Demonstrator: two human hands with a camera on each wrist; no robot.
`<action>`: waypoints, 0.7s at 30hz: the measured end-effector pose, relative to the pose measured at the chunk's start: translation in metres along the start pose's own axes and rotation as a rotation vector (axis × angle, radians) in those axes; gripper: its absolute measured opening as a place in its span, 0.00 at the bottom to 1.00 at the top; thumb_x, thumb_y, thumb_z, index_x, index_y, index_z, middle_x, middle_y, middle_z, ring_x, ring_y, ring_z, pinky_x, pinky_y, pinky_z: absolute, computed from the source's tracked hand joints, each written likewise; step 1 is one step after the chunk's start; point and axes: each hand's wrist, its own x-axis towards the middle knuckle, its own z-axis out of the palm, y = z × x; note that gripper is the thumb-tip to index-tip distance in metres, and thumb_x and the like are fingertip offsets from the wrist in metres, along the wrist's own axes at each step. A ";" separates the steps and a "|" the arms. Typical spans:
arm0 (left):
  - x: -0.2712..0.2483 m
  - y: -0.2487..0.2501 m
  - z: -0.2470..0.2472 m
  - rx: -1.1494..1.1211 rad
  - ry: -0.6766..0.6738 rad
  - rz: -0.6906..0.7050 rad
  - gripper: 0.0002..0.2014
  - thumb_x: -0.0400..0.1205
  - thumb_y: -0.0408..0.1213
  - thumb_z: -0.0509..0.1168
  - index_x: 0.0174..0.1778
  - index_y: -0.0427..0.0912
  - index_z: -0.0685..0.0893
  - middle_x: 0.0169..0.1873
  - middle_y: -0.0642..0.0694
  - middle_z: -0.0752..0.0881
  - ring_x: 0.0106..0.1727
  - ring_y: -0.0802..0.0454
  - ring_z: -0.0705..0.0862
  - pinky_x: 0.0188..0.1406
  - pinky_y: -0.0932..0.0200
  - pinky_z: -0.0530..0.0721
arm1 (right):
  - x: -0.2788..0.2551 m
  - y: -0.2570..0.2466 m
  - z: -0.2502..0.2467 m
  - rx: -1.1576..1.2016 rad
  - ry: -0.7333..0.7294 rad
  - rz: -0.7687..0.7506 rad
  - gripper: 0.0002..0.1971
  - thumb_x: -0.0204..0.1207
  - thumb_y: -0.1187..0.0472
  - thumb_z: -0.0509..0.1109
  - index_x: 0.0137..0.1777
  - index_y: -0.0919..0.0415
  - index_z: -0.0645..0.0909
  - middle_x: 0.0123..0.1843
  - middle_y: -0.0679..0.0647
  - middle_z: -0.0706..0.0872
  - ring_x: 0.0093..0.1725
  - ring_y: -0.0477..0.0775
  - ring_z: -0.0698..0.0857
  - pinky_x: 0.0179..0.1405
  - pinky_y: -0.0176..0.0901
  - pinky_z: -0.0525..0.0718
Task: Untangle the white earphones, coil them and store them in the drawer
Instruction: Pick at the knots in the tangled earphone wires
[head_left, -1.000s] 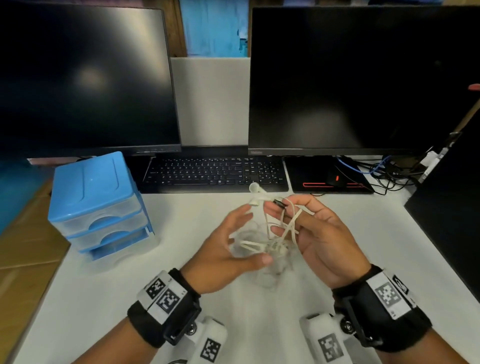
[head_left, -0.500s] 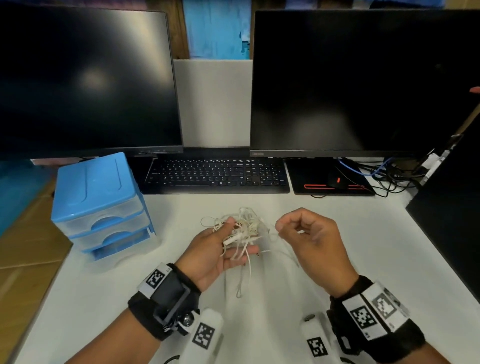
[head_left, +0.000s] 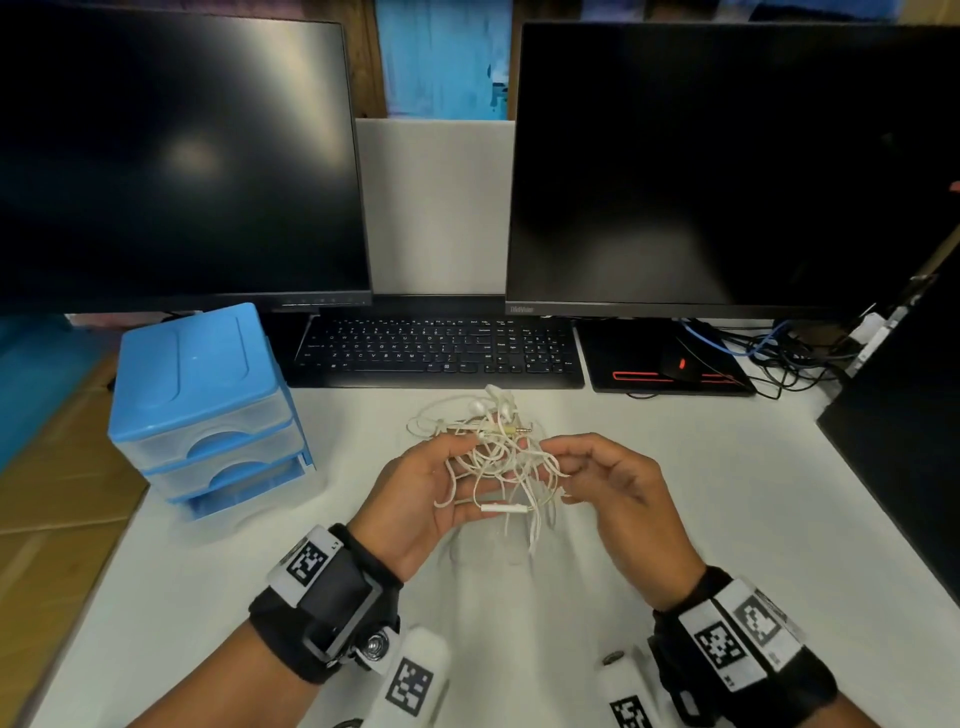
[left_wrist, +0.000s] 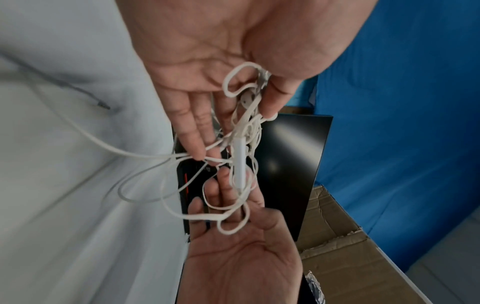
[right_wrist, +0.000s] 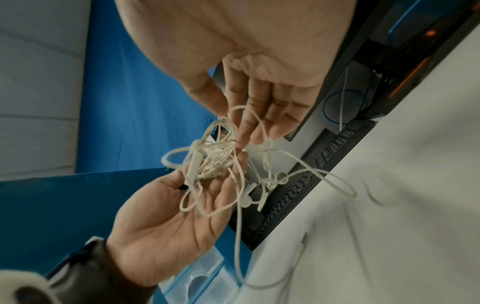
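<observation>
Head view: tangled white earphones (head_left: 498, 457) between, apparently pinched by, both hands.

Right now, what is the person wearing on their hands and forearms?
Both hands, left hand and right hand, are bare, without gloves or visible sleeves. Each wrist carries a black strap bearing white tags printed with black square-code markers. White marker-tagged camera housings project below the wrists; the left mount shows a silver knob.
</observation>
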 end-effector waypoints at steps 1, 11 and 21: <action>-0.001 0.000 0.000 -0.009 -0.002 0.020 0.21 0.80 0.37 0.62 0.67 0.30 0.82 0.60 0.32 0.87 0.62 0.31 0.86 0.66 0.34 0.82 | 0.000 -0.002 -0.001 0.031 -0.004 0.018 0.15 0.68 0.63 0.64 0.51 0.60 0.88 0.44 0.51 0.93 0.45 0.46 0.89 0.44 0.34 0.82; -0.004 -0.002 0.004 -0.028 -0.055 0.091 0.18 0.77 0.28 0.65 0.63 0.33 0.81 0.55 0.31 0.90 0.52 0.36 0.91 0.53 0.42 0.89 | -0.001 0.000 0.000 -0.206 0.196 -0.094 0.08 0.73 0.66 0.79 0.46 0.52 0.87 0.42 0.49 0.90 0.44 0.44 0.86 0.48 0.37 0.83; -0.009 -0.011 0.011 0.240 -0.117 0.147 0.23 0.75 0.39 0.70 0.67 0.38 0.81 0.56 0.35 0.90 0.55 0.39 0.90 0.55 0.45 0.89 | -0.005 -0.004 0.001 -0.335 0.155 -0.242 0.08 0.74 0.66 0.79 0.42 0.50 0.90 0.38 0.46 0.90 0.40 0.49 0.86 0.43 0.42 0.84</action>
